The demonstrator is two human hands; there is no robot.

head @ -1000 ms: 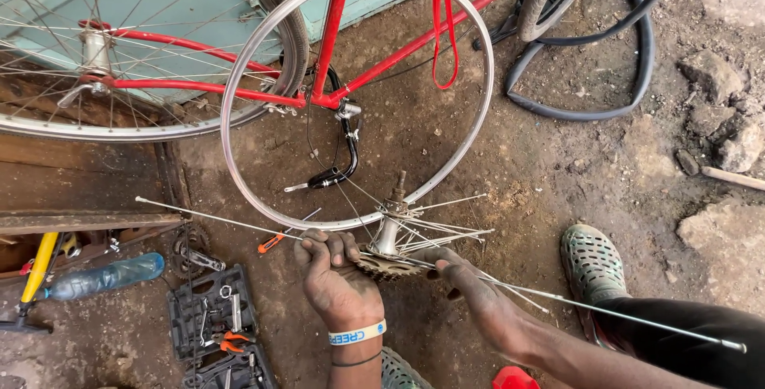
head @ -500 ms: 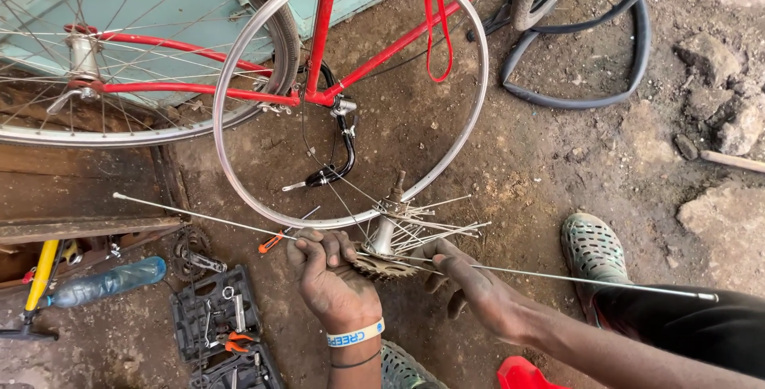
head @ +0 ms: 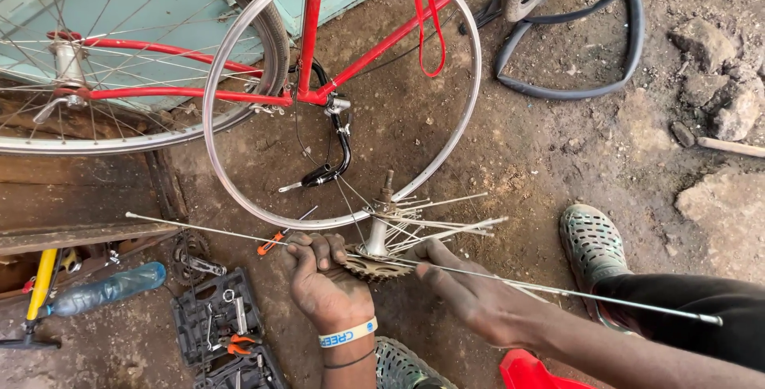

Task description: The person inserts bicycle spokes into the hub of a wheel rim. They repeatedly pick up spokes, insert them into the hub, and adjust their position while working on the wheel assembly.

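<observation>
Head view: my left hand (head: 325,284) clenches the toothed rusty sprocket (head: 374,265) on the steel hub (head: 378,233), while my right hand (head: 470,297) pinches a long thin silver spoke (head: 558,288) running across the sprocket. Loose spokes (head: 438,218) fan from the hub inside the bare silver rim (head: 470,118); a red bicycle frame (head: 311,38) stands behind, and an open black tool case (head: 219,329) lies left.

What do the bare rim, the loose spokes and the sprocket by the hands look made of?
Rim: bright metal, probably aluminium or plated steel, by its smooth silvery sheen. Spokes: thin metal wire, pale grey and shiny. Sprocket: toothed metal, likely steel, dull brown as if rusty or greasy. The left hand grips it; the right hand holds one long spoke.
</observation>
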